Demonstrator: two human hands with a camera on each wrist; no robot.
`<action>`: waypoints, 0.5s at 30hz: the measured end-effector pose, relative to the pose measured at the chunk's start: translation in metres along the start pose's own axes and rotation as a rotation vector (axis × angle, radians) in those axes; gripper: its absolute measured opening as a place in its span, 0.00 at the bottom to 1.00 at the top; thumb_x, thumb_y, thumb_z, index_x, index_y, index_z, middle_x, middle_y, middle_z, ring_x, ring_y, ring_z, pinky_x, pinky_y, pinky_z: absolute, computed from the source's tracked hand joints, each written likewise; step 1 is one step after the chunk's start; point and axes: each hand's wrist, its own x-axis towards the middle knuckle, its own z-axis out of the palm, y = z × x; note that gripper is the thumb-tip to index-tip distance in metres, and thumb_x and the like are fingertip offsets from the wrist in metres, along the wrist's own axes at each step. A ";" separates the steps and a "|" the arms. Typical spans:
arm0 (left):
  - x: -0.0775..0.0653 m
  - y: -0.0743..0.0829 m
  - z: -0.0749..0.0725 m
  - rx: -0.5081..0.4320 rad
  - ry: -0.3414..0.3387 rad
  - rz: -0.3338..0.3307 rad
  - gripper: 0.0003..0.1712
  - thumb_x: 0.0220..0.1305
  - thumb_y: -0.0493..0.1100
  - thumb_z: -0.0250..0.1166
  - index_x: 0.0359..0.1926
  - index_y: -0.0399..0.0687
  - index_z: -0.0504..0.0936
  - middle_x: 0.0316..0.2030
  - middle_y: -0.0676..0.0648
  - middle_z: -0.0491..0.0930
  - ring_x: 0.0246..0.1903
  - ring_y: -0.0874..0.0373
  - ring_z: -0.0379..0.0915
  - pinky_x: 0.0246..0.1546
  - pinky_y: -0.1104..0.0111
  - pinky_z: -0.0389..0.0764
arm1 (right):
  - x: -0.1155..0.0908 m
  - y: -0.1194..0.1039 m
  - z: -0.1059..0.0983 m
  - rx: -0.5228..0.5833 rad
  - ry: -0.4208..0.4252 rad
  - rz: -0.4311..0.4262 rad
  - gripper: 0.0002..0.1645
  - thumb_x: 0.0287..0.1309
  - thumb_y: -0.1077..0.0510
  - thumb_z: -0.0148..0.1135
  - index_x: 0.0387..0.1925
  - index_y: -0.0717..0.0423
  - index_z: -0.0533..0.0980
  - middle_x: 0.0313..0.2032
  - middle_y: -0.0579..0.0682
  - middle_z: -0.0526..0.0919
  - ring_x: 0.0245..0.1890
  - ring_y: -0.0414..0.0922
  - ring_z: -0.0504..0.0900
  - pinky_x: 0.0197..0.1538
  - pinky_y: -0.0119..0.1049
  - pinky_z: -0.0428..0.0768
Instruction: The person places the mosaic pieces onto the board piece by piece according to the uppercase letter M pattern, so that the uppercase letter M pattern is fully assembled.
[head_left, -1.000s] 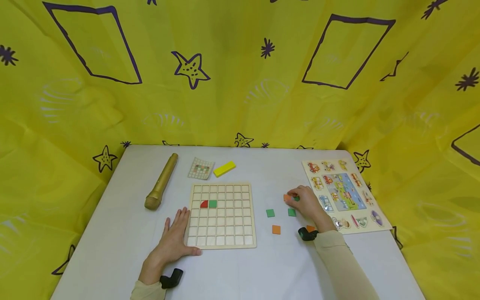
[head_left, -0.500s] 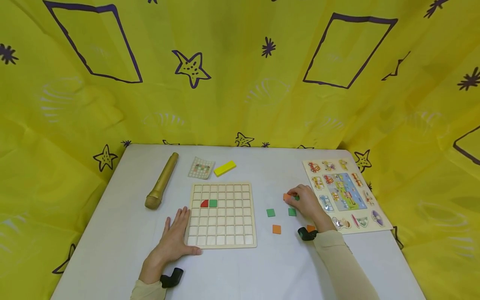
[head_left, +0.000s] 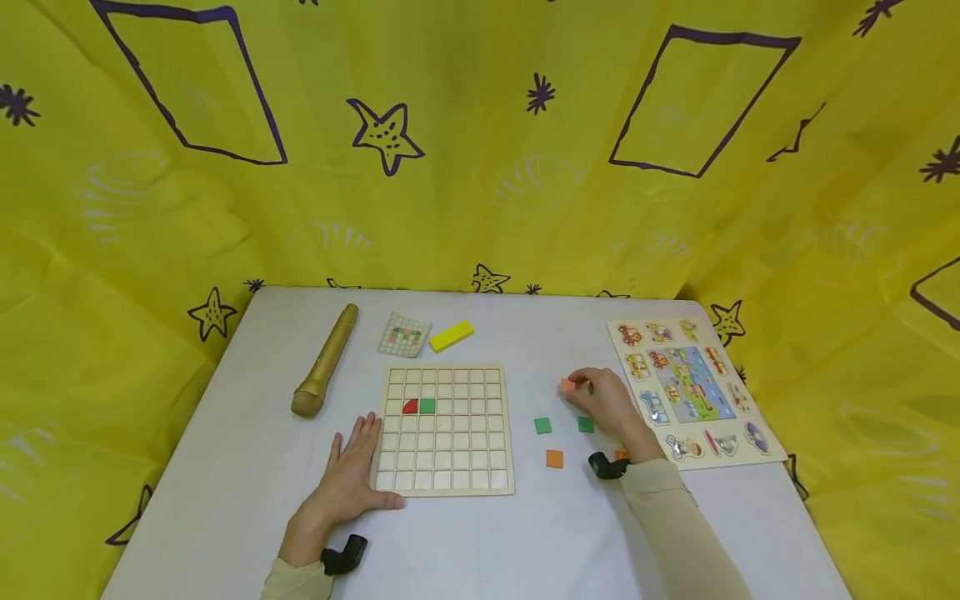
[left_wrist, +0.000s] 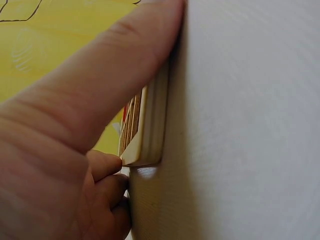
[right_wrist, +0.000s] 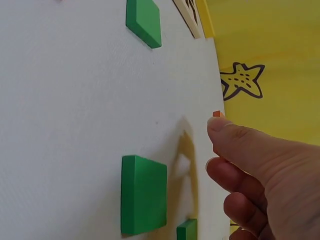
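Observation:
My left hand lies along the left side of a wooden grid board, fingers straight against the edge and thumb at the near corner. In the left wrist view the thumb crosses the board's rim. A red quarter-round tile and a green square tile sit side by side in the grid. Right of the board, my right hand pinches an orange square tile between thumb and fingers. Green tiles lie on the table below that hand, whose shadow falls beside them.
Loose green and orange tiles lie between board and right arm; another orange tile is partly covered by the wrist. A picture puzzle lies far right. Behind the board are a pattern card, a yellow block and a gold microphone.
The right hand, pinching the orange tile, has shifted slightly left and away from me. A green tile seen under its fingers before is now hidden in the head view. The left hand stays put.

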 end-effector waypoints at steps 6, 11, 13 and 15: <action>0.001 0.000 0.000 0.006 -0.006 0.000 0.78 0.30 0.63 0.82 0.72 0.26 0.48 0.73 0.30 0.45 0.72 0.36 0.34 0.65 0.38 0.31 | 0.007 -0.010 0.007 0.012 0.049 -0.057 0.17 0.56 0.56 0.71 0.45 0.60 0.82 0.38 0.51 0.82 0.38 0.50 0.73 0.41 0.43 0.73; 0.001 -0.001 0.000 0.010 -0.015 -0.006 0.78 0.30 0.62 0.82 0.73 0.26 0.48 0.73 0.31 0.44 0.72 0.36 0.34 0.65 0.39 0.31 | 0.010 -0.023 0.013 0.040 0.067 -0.084 0.16 0.54 0.57 0.73 0.44 0.60 0.83 0.37 0.50 0.83 0.38 0.51 0.74 0.42 0.44 0.74; 0.001 -0.002 0.000 0.012 -0.024 -0.012 0.79 0.30 0.62 0.82 0.73 0.26 0.47 0.74 0.31 0.43 0.73 0.36 0.33 0.65 0.39 0.31 | 0.012 -0.028 0.015 0.047 0.071 -0.097 0.16 0.54 0.58 0.73 0.44 0.60 0.83 0.38 0.50 0.83 0.37 0.50 0.74 0.41 0.43 0.74; 0.001 -0.002 0.000 0.014 -0.034 -0.019 0.79 0.31 0.62 0.82 0.73 0.27 0.47 0.74 0.32 0.42 0.73 0.37 0.32 0.65 0.39 0.30 | 0.013 -0.033 0.018 0.051 0.073 -0.103 0.16 0.53 0.57 0.73 0.44 0.59 0.84 0.38 0.50 0.83 0.36 0.49 0.73 0.39 0.41 0.73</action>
